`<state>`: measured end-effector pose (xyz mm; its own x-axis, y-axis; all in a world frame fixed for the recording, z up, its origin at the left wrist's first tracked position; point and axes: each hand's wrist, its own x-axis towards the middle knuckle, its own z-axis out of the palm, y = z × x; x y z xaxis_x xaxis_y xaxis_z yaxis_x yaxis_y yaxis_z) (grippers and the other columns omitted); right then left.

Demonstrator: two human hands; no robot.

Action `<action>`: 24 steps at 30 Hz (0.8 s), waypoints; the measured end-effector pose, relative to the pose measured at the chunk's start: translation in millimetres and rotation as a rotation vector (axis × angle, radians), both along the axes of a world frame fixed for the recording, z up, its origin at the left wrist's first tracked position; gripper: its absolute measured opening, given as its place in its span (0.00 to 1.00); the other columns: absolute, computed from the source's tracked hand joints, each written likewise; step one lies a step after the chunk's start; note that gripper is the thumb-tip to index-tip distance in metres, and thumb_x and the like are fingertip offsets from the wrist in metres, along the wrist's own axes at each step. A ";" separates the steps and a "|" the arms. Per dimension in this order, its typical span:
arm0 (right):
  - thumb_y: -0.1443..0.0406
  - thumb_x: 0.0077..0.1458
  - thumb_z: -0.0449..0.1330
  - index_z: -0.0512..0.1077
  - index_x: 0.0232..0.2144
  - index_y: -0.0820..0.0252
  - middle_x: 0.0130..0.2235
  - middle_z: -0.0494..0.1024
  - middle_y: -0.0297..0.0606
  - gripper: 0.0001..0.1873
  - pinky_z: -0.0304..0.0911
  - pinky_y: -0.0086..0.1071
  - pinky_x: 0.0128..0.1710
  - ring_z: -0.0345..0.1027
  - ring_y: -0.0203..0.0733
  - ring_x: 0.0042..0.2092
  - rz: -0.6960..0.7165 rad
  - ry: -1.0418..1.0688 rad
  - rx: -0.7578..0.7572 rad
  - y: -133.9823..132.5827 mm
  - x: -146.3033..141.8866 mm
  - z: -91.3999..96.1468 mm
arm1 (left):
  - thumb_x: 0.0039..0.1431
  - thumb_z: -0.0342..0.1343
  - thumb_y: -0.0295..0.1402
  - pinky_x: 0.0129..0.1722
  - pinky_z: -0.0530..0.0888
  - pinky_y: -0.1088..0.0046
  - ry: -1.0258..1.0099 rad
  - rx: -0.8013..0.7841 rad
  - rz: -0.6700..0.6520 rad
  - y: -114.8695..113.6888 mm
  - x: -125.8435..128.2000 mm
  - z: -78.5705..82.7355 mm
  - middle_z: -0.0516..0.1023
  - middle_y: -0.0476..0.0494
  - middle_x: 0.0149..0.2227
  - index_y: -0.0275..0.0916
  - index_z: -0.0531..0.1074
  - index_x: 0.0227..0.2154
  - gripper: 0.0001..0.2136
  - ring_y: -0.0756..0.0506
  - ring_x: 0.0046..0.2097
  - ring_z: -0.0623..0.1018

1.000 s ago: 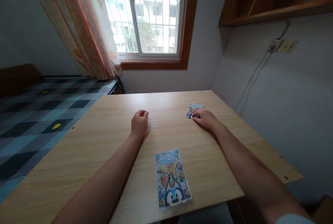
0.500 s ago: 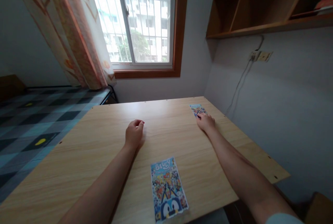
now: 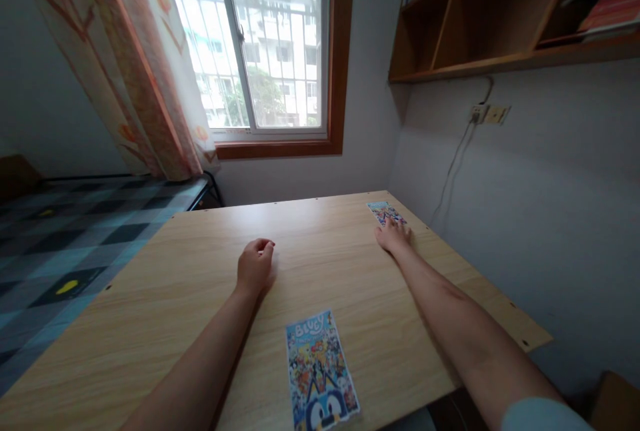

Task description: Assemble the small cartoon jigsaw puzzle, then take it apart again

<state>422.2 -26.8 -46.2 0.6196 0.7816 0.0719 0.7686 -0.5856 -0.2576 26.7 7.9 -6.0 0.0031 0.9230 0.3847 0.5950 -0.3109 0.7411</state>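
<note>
A colourful Bluey picture sheet [image 3: 321,367] with a cartoon dog's face at its bottom lies flat near the table's front edge. A second, similar sheet [image 3: 381,207] lies at the far right corner. Over that sheet's near edge my right hand [image 3: 393,235] rests palm down with fingers spread, covering part of the print. My left hand [image 3: 255,264] rests closed on the wooden table [image 3: 320,271], thumb against the curled fingers, left of and beyond the near sheet. Nothing shows in it.
A bed with a checked cover [image 3: 125,237] stands left of the table. Ahead are a window [image 3: 280,51] and a floral curtain [image 3: 135,64]. A wooden shelf [image 3: 495,17] hangs at the upper right, above a wall socket [image 3: 487,115] with a cable.
My right hand has shifted slightly nearer on the far sheet, and its fingers have spread. My left hand stays closed in place. The view has tilted up and turned slightly.
</note>
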 end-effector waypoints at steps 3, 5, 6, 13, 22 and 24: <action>0.53 0.65 0.42 0.50 0.70 0.63 0.72 0.48 0.50 0.36 0.34 0.59 0.67 0.36 0.56 0.72 0.030 0.004 -0.040 6.1 9.5 1.4 | 0.53 0.48 0.44 0.43 0.73 0.66 -0.002 0.001 0.003 -1.0 -0.4 1.4 0.81 0.40 0.37 0.39 0.76 0.30 0.16 0.41 0.40 0.79; 0.51 0.65 0.41 0.47 0.71 0.62 0.72 0.45 0.50 0.37 0.34 0.60 0.67 0.35 0.56 0.72 0.050 0.006 -0.068 10.0 15.4 2.1 | 0.53 0.48 0.44 0.43 0.73 0.66 -0.004 0.001 0.005 -1.6 -0.6 1.9 0.81 0.40 0.36 0.39 0.76 0.30 0.15 0.40 0.40 0.79; 0.50 0.65 0.40 0.46 0.71 0.61 0.72 0.44 0.49 0.38 0.34 0.60 0.67 0.34 0.56 0.72 0.061 0.005 -0.083 11.9 18.1 2.2 | 0.53 0.49 0.44 0.43 0.74 0.66 -0.005 -0.001 0.005 -1.9 -0.6 2.0 0.81 0.40 0.37 0.40 0.75 0.30 0.15 0.41 0.40 0.79; 0.46 0.65 0.36 0.43 0.72 0.55 0.73 0.41 0.47 0.39 0.34 0.64 0.65 0.33 0.60 0.72 0.111 -0.029 -0.119 18.1 27.4 -0.9 | 0.53 0.49 0.43 0.44 0.73 0.66 -0.003 -0.020 0.005 -0.5 -0.4 1.2 0.82 0.41 0.38 0.40 0.76 0.30 0.15 0.41 0.40 0.79; 0.47 0.67 0.37 0.43 0.72 0.55 0.73 0.40 0.45 0.37 0.31 0.60 0.67 0.33 0.56 0.73 0.267 -0.074 -0.104 -7.3 5.8 10.6 | 0.53 0.49 0.44 0.43 0.73 0.66 0.012 -0.027 0.006 2.1 -0.1 2.2 0.82 0.41 0.37 0.40 0.76 0.31 0.15 0.41 0.40 0.79; 0.48 0.67 0.37 0.44 0.72 0.55 0.73 0.40 0.44 0.36 0.31 0.60 0.67 0.32 0.54 0.73 0.360 -0.078 -0.107 -23.2 -6.1 12.7 | 0.54 0.48 0.44 0.43 0.73 0.66 0.020 -0.024 0.011 2.0 0.1 3.0 0.82 0.41 0.37 0.40 0.76 0.30 0.15 0.40 0.40 0.79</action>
<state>416.1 -50.0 -33.5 0.2998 0.9539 0.0146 0.9449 -0.2948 -0.1422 26.8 9.8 -3.1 0.0005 0.9322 0.3620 0.6133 -0.2862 0.7362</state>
